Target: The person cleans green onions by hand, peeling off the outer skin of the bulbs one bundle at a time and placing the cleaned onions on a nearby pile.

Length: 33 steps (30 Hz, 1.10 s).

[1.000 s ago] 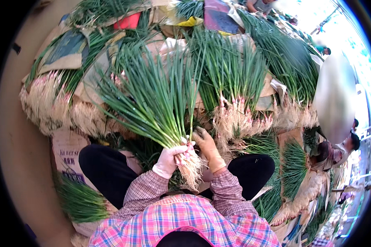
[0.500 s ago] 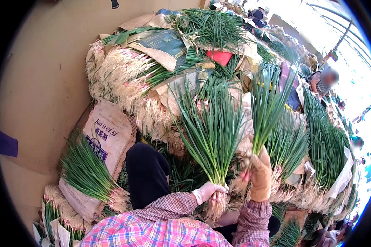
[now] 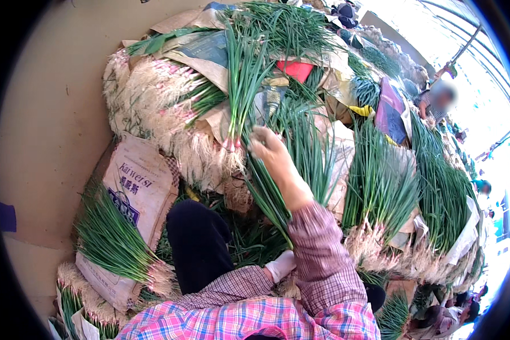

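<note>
My left hand [image 3: 283,265], in a pale glove, stays low in front of me, closed round the base of a bunch of green onions [image 3: 271,198]. My right sleeve covers part of that bunch and of the hand. Stretched forward across it, my gloved right hand [image 3: 271,150] has its fingers loosely parted. Just left of those fingertips a smaller bunch of green onions [image 3: 241,93] lies against the heap, leaves pointing away, with pinkish bulbs and pale roots toward me. The right hand appears apart from it, though the fingers are slightly blurred.
A large heap of green onions [image 3: 147,96], with paper sacking between layers, rises ahead. More upright bunches [image 3: 379,181] stand to the right. At left, a bunch [image 3: 116,238] rests on a printed white sack [image 3: 144,170]. Another person [image 3: 436,105] is at the far right.
My right hand has swung from the right to forward left, and the small bunch it held now lies on the heap there. The left hand remains low with its bunch. The view has shifted slightly.
</note>
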Each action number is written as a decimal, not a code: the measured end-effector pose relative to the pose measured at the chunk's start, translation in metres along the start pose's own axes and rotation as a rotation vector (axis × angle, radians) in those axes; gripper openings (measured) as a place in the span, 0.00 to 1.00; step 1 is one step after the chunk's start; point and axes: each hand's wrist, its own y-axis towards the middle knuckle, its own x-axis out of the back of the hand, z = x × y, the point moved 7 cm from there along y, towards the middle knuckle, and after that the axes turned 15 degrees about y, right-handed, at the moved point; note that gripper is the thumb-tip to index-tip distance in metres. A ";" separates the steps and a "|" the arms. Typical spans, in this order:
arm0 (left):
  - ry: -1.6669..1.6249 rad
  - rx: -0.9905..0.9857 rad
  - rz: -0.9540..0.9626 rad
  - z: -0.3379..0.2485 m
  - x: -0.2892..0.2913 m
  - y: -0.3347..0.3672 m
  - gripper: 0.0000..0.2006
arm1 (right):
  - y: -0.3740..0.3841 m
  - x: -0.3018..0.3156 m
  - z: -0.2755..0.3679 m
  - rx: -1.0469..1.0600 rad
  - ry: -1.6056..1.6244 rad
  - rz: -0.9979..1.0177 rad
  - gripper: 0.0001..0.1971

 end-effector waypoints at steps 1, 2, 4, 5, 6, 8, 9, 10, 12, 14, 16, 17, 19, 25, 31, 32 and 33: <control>-0.155 0.258 0.135 0.000 -0.014 0.002 0.07 | -0.035 0.015 0.026 0.128 -0.121 -0.004 0.19; -0.266 0.514 0.225 -0.008 -0.023 0.001 0.08 | -0.069 0.027 0.052 0.205 -0.226 0.035 0.17; -0.331 0.700 0.431 -0.047 -0.031 -0.006 0.09 | -0.149 0.053 0.088 0.057 0.134 -0.179 0.13; -0.410 0.621 0.421 -0.071 -0.027 -0.002 0.07 | -0.185 0.073 0.090 0.109 0.130 -0.311 0.11; -0.494 0.547 0.406 -0.088 -0.026 0.002 0.06 | -0.216 0.095 0.086 0.161 0.124 -0.442 0.10; -0.586 0.437 0.311 -0.109 -0.023 0.008 0.07 | -0.272 0.143 0.065 0.168 0.155 -0.700 0.08; -0.665 0.427 0.311 -0.122 -0.032 0.006 0.07 | -0.297 0.171 0.049 0.145 0.079 -0.815 0.07; -0.751 0.414 0.318 -0.135 -0.045 0.007 0.08 | -0.331 0.207 0.020 0.097 -0.013 -0.923 0.07; -0.703 0.439 0.428 -0.163 -0.066 0.005 0.09 | -0.369 0.230 0.004 -0.084 -0.621 -0.898 0.08; -0.649 0.474 0.419 -0.149 -0.082 0.006 0.09 | -0.383 0.243 -0.002 -0.005 -0.455 -0.974 0.08; -0.620 0.529 0.395 -0.125 -0.079 0.013 0.08 | -0.351 0.221 0.045 0.023 -0.573 -1.039 0.07; -0.671 0.536 0.357 -0.104 -0.077 0.015 0.09 | -0.338 0.220 0.062 0.100 -0.795 -1.044 0.08; -0.760 0.554 0.287 -0.079 -0.069 0.016 0.10 | -0.303 0.226 0.075 0.029 -1.246 -1.075 0.09; -0.661 0.509 0.312 -0.063 -0.061 0.014 0.13 | -0.278 0.262 0.055 -0.166 -1.155 -0.989 0.10; -0.625 0.576 0.299 -0.049 -0.072 0.017 0.11 | -0.328 0.175 0.016 0.080 -0.383 -0.761 0.08; -0.628 0.569 0.282 -0.047 -0.069 0.013 0.11 | -0.331 0.171 0.001 0.041 -0.158 -0.813 0.11; -0.613 0.584 0.284 -0.060 -0.076 0.015 0.11 | -0.334 0.186 -0.011 0.018 -0.066 -0.893 0.13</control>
